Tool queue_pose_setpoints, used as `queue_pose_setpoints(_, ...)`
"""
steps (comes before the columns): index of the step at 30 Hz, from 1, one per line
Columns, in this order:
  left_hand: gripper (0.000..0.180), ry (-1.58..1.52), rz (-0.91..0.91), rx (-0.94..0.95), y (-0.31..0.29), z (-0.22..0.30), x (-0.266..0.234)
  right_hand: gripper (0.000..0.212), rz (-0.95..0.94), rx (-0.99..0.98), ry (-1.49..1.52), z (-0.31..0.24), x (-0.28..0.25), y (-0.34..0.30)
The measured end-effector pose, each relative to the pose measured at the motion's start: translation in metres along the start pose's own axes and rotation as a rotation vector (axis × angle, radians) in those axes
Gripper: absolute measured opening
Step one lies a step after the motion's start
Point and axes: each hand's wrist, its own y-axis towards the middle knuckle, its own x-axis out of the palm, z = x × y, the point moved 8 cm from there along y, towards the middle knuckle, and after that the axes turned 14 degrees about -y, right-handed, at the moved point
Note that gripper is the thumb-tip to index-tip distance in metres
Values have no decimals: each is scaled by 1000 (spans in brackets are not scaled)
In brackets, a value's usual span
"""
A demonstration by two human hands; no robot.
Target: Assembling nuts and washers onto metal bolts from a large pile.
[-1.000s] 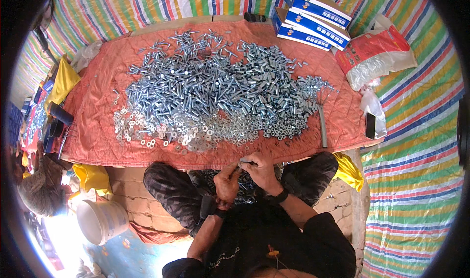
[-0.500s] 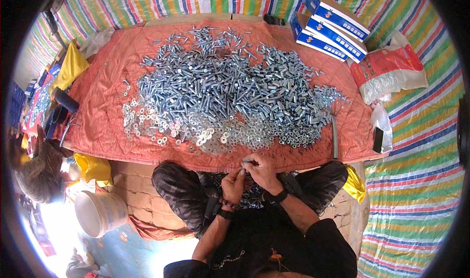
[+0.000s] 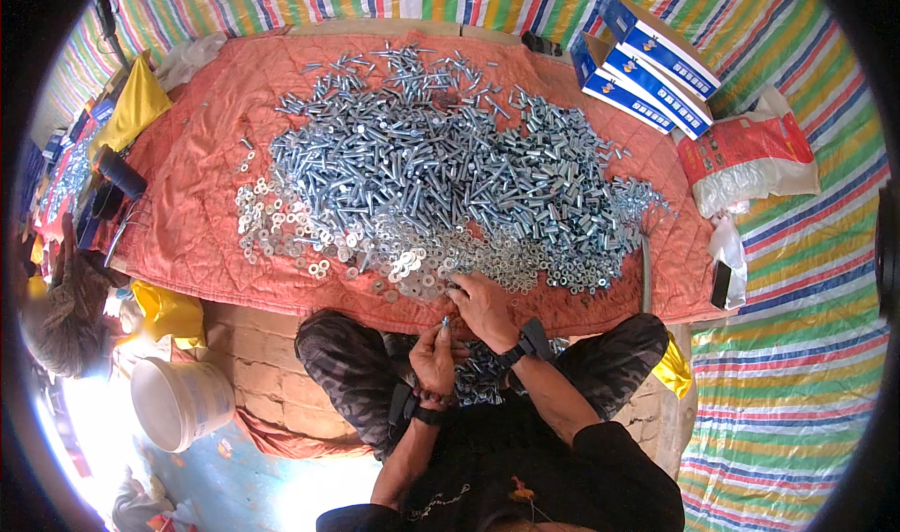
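Observation:
My left hand (image 3: 434, 361) is closed around a small metal bolt (image 3: 444, 323), whose end pokes up between thumb and forefinger near the table's front edge. Ahead of it, my right hand (image 3: 487, 311) reaches to the near rim of the washers, with fingertips drawn together. Whatever sits between those fingertips is too small to make out. Flat washers (image 3: 405, 265) lie just beyond them, beside a spread of thinner rings (image 3: 502, 263). Behind these is a big heap of bolts (image 3: 375, 157), with short metal sleeves (image 3: 553, 162) on its right and nuts (image 3: 583, 274) at its near right.
A red quilted cloth (image 3: 202, 223) covers the table. At the back right are blue and white boxes (image 3: 656, 73) and a red and white bag (image 3: 750, 152). A phone-like dark object (image 3: 721, 284) lies at the right edge. More metal pieces (image 3: 480, 382) fill my lap; a white bucket (image 3: 178, 405) stands left.
My hands were together at the table edge; now they are apart. The right hand has moved forward and left to the washers, while the left has dropped back slightly with the bolt.

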Motion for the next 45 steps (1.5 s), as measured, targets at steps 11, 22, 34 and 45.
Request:
queue_pose_setpoints(11,20,21,-48,68,1,1,-1,13,17,280,382,75,-14,-25)
queue_pose_setpoints(22,18,65,-217,68,-9,-2,30,13,-17,220,131,107,-43,-37)
queue_pose_setpoints(34,15,11,-237,-2,-6,-22,34,17,-36,73,-129,75,-48,-44)
queue_pose_setpoints(45,12,205,-249,124,-3,-11,49,16,-415,532,1110,66,-29,-53)
